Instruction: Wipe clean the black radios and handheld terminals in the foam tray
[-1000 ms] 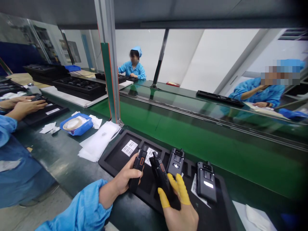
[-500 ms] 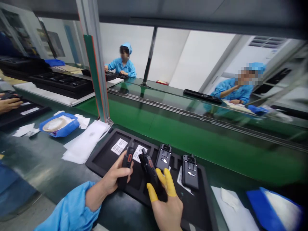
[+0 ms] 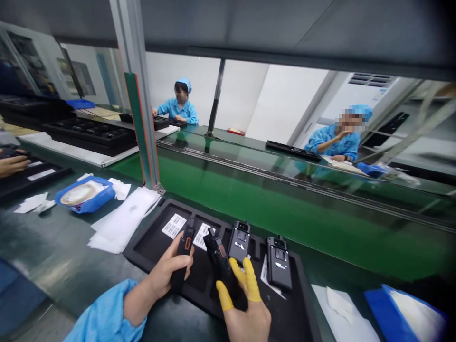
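My left hand (image 3: 171, 268) is wrapped round a black handheld radio (image 3: 187, 242), held on edge so a side button ringed in orange shows. Yellow finger cots cover the thumb and two fingers of my right hand (image 3: 245, 299), which grips a second black radio (image 3: 218, 251) tilted to the left. Both are above a black foam tray (image 3: 142, 244) with recessed compartments. Two more radios, one near the middle (image 3: 239, 241) and one at the right (image 3: 280, 263), lie back-up in the tray. Printed label sheets (image 3: 174, 225) lie in its left compartments.
Left of the tray are white sheets (image 3: 123, 218) and a blue bin (image 3: 85, 194) holding a tape roll. A white sheet (image 3: 338, 308) and another blue bin (image 3: 399, 308) sit at right. A metal post (image 3: 140, 109) rises behind. Two co-workers sit across; another's hand (image 3: 14, 164) is far left.
The camera view has tilted up slightly, so the scene sits lower. Both hands keep their radios, with only a slight shift over the tray.
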A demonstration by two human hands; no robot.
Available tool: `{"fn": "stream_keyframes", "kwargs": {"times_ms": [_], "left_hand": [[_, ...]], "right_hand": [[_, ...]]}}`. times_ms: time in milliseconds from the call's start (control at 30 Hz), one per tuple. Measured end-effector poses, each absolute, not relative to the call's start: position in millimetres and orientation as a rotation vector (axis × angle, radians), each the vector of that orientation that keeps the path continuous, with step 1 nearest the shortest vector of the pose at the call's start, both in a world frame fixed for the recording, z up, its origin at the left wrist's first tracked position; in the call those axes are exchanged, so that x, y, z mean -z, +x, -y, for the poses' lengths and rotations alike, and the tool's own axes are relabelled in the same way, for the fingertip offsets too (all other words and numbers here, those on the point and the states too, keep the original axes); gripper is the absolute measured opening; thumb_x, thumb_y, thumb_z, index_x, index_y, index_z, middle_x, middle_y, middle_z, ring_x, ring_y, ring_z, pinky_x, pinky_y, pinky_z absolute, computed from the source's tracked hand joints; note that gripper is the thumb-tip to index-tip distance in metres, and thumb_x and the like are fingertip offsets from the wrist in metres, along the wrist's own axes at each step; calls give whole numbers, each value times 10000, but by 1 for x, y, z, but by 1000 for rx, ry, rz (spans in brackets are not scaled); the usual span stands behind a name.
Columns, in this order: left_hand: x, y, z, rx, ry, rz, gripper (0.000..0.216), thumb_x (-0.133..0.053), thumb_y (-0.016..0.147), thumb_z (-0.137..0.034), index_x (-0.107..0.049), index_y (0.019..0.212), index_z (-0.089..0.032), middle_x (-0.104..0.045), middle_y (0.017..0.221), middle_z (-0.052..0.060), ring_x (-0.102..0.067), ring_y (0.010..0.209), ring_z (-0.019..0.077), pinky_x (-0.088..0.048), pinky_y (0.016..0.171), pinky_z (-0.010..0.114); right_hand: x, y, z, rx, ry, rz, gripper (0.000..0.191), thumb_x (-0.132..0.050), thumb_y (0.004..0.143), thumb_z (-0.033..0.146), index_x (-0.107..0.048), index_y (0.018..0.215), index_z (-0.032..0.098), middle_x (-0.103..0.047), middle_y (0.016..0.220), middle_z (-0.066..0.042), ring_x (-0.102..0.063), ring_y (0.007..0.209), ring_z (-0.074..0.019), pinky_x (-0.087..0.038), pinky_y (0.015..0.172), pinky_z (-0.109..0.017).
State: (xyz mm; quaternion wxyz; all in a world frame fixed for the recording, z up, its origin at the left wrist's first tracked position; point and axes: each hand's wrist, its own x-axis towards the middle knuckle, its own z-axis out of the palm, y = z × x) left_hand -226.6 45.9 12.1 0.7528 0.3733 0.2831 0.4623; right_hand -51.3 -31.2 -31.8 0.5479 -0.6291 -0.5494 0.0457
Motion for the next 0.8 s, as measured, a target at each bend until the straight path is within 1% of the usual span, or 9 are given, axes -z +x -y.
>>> {"fn": "stream_keyframes", "kwargs": {"times_ms": [133, 267, 300, 400, 467, 533, 600, 700, 800], "left_hand": [[-14, -225, -44, -1024, 761, -659, 697, -831, 555, -279, -504, 1166, -213, -511, 705, -32, -443, 484, 81, -348, 371, 177], [-24, -226, -46, -1002, 622, -669, 401, -745, 669, -360, -587, 969, -147, -560, 695, 7, -515, 517, 111, -460, 436, 228], [-27, -226, -48, -985, 588, -667, 318, -705, 713, -342, -595, 924, -131, -585, 710, 28, -557, 554, 131, -505, 489, 257], [-35, -230, -56, -1003, 468, -743, 136, -586, 789, -144, -604, 909, -83, -652, 762, 97, -654, 667, 178, -571, 642, 296], [-40, -232, -62, -1084, 335, -849, 193, -510, 801, -53, -598, 972, -46, -670, 769, 128, -675, 665, 179, -582, 647, 273], [-43, -233, -66, -1145, 228, -877, 318, -469, 797, -30, -559, 1102, -14, -680, 802, 158, -693, 703, 206, -594, 657, 294], [-44, -236, -67, -1146, 193, -785, 489, -466, 772, -51, -462, 1260, -11, -683, 925, 199, -689, 862, 289, -589, 747, 420], [-45, -240, -63, -1072, 229, -566, 734, -523, 679, -125, -336, 1386, -68, -594, 1204, 232, -544, 1127, 426, -457, 884, 638], [-44, -243, -55, -971, 383, -455, 816, -580, 627, -102, -344, 1404, -182, -498, 1348, 182, -451, 1216, 451, -384, 933, 676]], "right_hand": [[38, -50, 30, -494, -1437, 1049, 777, -724, 685, 383, -403, 1367, 197, -653, 1148, -93, -638, 1021, -223, -525, 880, -314], [15, -52, 24, -978, -1177, 642, 806, -763, 631, 392, -429, 1343, 215, -654, 1138, -103, -635, 994, -215, -537, 806, -315], [8, -52, 23, -1085, -1091, 559, 771, -774, 613, 393, -477, 1304, 225, -667, 1098, -89, -644, 949, -204, -542, 758, -299], [-6, -48, 18, -1333, -863, 361, 597, -796, 573, 417, -617, 1119, 256, -693, 958, -39, -649, 765, -162, -533, 615, -272], [-8, -44, 15, -1418, -748, 277, 490, -792, 582, 422, -652, 1021, 257, -694, 951, -34, -636, 705, -142, -522, 579, -265], [-6, -40, 13, -1464, -675, 253, 427, -780, 613, 396, -656, 993, 245, -686, 1015, -50, -628, 717, -130, -521, 591, -260], [-4, -37, 12, -1485, -636, 256, 409, -770, 631, 367, -650, 998, 235, -675, 1058, -61, -621, 739, -124, -521, 607, -256], [-3, -35, 12, -1502, -611, 254, 403, -767, 636, 363, -648, 1002, 240, -671, 1072, -49, -615, 746, -119, -519, 610, -251], [-4, -35, 12, -1515, -598, 229, 400, -782, 620, 352, -655, 984, 246, -674, 1065, -32, -614, 745, -113, -513, 605, -238]]}}
